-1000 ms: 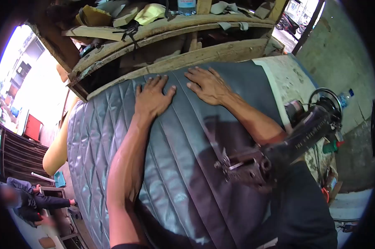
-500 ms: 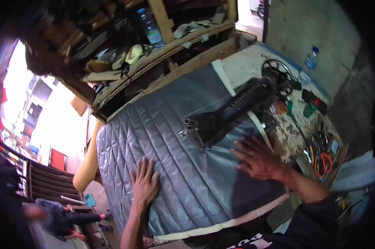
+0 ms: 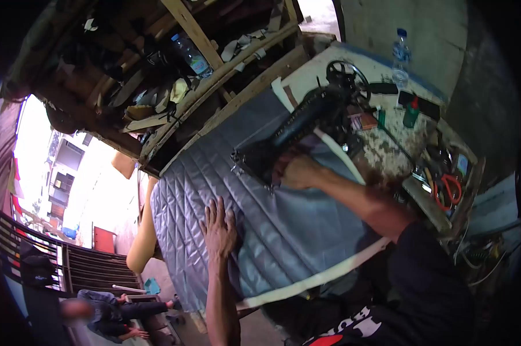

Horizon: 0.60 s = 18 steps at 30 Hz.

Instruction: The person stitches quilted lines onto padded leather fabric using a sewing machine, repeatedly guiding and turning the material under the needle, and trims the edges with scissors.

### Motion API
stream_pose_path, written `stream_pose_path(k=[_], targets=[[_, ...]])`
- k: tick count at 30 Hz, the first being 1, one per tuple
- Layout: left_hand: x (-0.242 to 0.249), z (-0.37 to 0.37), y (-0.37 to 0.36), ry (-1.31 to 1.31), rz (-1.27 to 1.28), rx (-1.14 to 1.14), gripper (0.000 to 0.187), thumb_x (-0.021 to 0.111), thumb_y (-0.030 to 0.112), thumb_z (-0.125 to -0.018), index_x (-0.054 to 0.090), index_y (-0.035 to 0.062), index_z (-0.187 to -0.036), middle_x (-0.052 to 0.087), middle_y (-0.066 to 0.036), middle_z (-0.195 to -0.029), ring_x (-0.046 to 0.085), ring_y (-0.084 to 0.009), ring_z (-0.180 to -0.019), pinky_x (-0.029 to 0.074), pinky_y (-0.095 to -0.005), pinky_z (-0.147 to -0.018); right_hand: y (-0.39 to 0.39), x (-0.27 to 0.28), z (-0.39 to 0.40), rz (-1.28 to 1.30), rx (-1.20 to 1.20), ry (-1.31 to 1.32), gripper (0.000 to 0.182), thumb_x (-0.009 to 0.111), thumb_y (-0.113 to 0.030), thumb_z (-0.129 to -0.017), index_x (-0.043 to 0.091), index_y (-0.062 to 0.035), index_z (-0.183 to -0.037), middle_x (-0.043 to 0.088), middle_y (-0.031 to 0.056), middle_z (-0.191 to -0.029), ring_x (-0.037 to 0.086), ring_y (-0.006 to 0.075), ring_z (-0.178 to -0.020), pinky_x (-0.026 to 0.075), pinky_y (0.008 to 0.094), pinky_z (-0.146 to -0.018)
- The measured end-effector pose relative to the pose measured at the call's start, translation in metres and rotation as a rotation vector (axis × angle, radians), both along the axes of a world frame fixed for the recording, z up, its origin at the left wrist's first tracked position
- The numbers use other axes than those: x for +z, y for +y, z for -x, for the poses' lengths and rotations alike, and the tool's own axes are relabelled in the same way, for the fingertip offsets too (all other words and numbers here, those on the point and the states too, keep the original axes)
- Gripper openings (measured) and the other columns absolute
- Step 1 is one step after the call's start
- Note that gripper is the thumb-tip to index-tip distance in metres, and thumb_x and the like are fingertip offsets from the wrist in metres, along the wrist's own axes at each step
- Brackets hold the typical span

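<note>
A grey quilted sheet (image 3: 306, 222) with a pale edge lies across the table, under the arm of a black sewing machine (image 3: 295, 124). My left hand (image 3: 219, 228) rests flat on the stitched part of the sheet, fingers spread. Close beside the needle end of the machine, my right hand (image 3: 295, 170) reaches in under its arm. The fingers of that hand are dark and partly hidden, so their hold cannot be made out.
Wooden shelves (image 3: 214, 78) with scraps and a bottle stand behind. A water bottle (image 3: 401, 57), a green bottle (image 3: 411, 113) and orange-handled scissors (image 3: 447, 190) are at the right. Another person (image 3: 110, 314) sits at the lower left.
My right hand has moved from the sheet's right part to beneath the machine arm. My left hand still lies on the quilting. The whole view has shifted.
</note>
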<state>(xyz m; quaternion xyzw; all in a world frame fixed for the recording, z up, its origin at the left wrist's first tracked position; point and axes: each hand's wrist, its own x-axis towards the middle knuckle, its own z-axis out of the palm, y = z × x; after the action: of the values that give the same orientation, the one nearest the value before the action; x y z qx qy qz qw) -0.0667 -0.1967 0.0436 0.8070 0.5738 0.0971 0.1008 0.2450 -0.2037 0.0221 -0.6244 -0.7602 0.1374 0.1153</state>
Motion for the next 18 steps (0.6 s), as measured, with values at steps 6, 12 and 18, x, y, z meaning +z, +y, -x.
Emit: stream_pose_path(k=[6,12,18], targets=[[-0.019,0.002,0.010,0.120,0.052,0.074,0.063,0.037,0.048,-0.107,0.032,0.0217,-0.164,0.024,-0.008,-0.173,0.015,-0.0314,-0.161,0.004,-0.0582,-0.128,-0.003,0.017,0.002,0.126,-0.064,-0.022,0.057,0.044,-0.055,-0.103,0.054,-0.0225,-0.149,0.053,0.0131,-0.153,0.042,0.0282,-0.147,0.020,0.0533,-0.126],[-0.024,0.003,0.026,0.104,0.064,0.088,0.064,0.041,0.047,-0.106,0.033,0.0233,-0.164,0.023,-0.008,-0.173,0.015,-0.0307,-0.161,0.004,-0.0562,-0.128,0.028,-0.039,-0.004,-0.031,-0.084,-0.009,0.061,0.063,-0.044,-0.091,0.057,-0.0146,-0.144,0.055,0.0159,-0.150,0.049,0.0370,-0.139,0.035,0.0588,-0.116],[-0.025,0.005,0.041,0.119,0.066,0.093,0.063,0.039,0.048,-0.106,0.033,0.0237,-0.164,0.024,-0.008,-0.173,0.016,-0.0305,-0.161,0.004,-0.0557,-0.128,0.068,-0.130,-0.017,-0.381,-0.034,0.035,0.077,0.064,-0.050,-0.087,0.046,-0.0186,-0.156,0.037,0.0156,-0.164,0.034,0.0408,-0.151,0.030,0.0610,-0.119]])
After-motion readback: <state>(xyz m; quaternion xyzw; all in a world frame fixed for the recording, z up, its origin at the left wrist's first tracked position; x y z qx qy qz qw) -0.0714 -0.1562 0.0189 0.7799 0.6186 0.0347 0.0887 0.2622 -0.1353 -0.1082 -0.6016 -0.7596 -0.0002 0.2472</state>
